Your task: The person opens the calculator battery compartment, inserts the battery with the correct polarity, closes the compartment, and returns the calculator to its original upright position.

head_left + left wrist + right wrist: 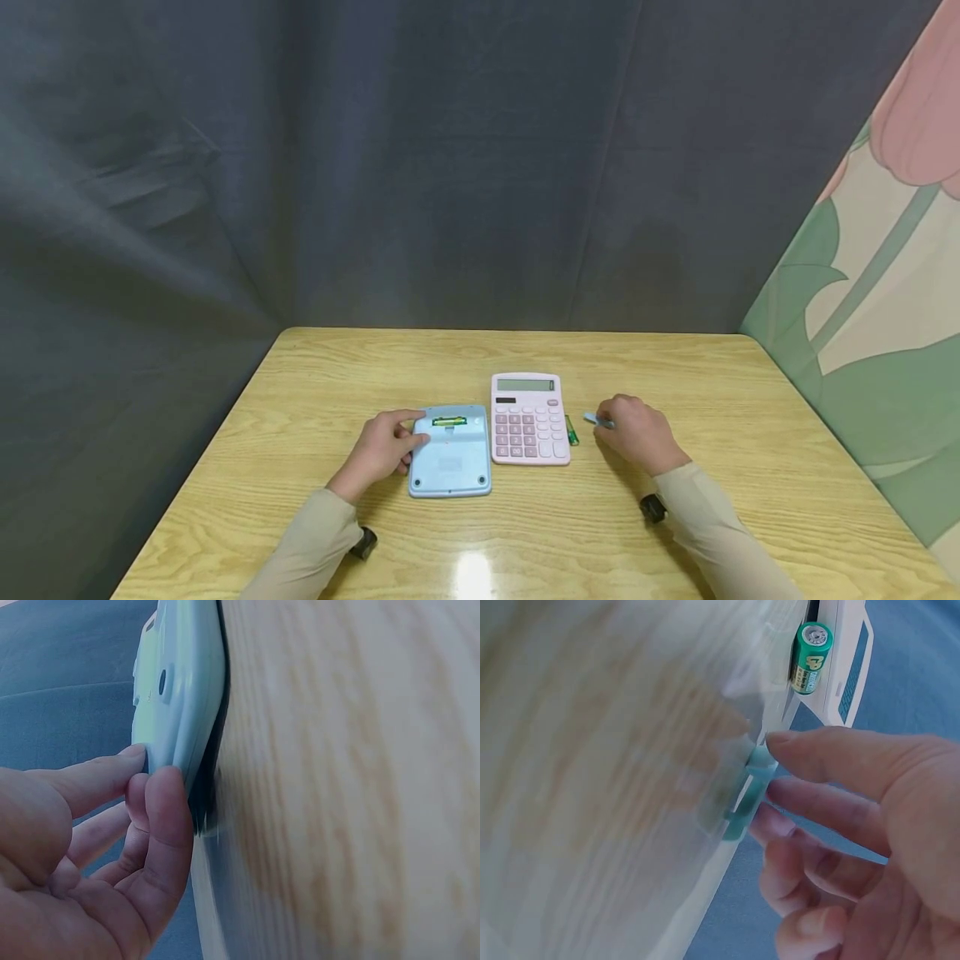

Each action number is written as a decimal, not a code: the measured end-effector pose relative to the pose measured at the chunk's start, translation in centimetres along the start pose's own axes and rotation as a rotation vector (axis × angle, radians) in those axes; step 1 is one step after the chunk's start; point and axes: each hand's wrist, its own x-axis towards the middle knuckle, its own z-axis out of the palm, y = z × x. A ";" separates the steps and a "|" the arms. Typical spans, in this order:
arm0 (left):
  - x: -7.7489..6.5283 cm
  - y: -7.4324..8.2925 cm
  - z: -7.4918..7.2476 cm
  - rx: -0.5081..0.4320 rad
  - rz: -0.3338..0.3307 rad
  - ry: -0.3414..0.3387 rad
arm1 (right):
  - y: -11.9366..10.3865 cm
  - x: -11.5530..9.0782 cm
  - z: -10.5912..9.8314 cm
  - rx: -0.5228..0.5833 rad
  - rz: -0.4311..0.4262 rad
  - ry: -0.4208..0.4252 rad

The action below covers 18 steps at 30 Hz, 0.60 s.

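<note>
A light-blue calculator (450, 467) lies face down on the table, its battery slot uncovered and a green battery (449, 422) sitting in it. My left hand (381, 443) grips its left edge, with fingertips at the side in the left wrist view. On the right, my right hand (637, 432) pinches a small blue battery cover (592, 417) at the tabletop. The right wrist view shows the cover (748, 799) by the thumb and fingertips. Between the hands a pink calculator (531, 421) lies face up, with a loose green battery (572, 431) against its right side.
The wooden table (360, 362) ends at a dark curtain (465, 167) behind. At the right hangs a flower-patterned cloth (885, 350). A small black device (653, 508) is worn at the right wrist, and another (364, 543) at the left.
</note>
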 end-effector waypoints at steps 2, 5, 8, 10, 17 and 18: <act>0.0 -0.1 0.0 0.003 0.003 -0.001 | 0.1 0.1 0.0 0.006 0.001 -0.001; 0.1 -0.2 0.0 0.007 0.005 0.000 | 0.3 0.1 0.1 0.010 -0.004 -0.003; 0.1 -0.3 0.0 0.011 0.005 -0.002 | 0.4 0.2 0.0 0.014 -0.013 -0.002; 0.2 -0.3 0.0 0.009 0.003 -0.006 | 0.5 0.2 0.0 0.020 -0.018 0.002; 0.1 -0.2 0.0 0.001 -0.007 -0.013 | 0.5 0.4 0.0 0.061 0.010 0.006; 0.1 -0.2 0.0 -0.001 -0.008 -0.014 | 0.5 0.5 0.0 0.068 0.014 0.010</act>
